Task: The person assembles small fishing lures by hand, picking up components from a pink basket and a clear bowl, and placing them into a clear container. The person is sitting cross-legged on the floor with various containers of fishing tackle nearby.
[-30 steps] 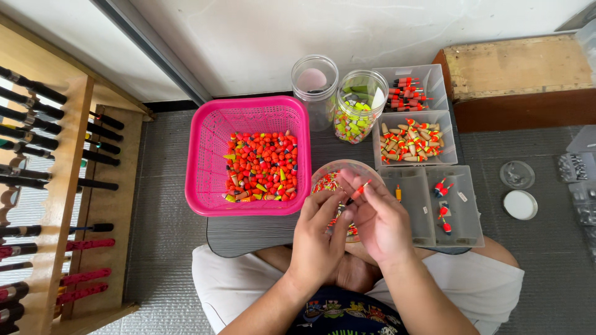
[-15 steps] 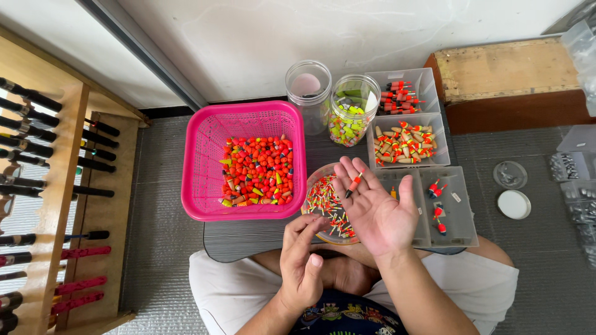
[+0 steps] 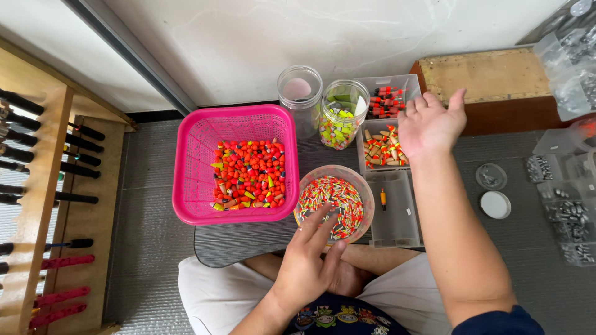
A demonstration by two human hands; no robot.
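The pink basket [image 3: 194, 162] is glossy latticed plastic, and the jars [image 3: 300, 93] and trays [image 3: 397, 217] are clear smooth plastic. At the left edge stands a matt bare-wood rack [image 3: 38, 186]; the floor [image 3: 149, 248] is ribbed grey matting

Not much packaging here really. Far right on the grey floor there's a cluster of small clear plastic bags [image 3: 562, 211] holding dark metal bits, and a couple more clear bags [image 3: 568, 59] up in the top right corner. No labels, signs or screens anywhere.
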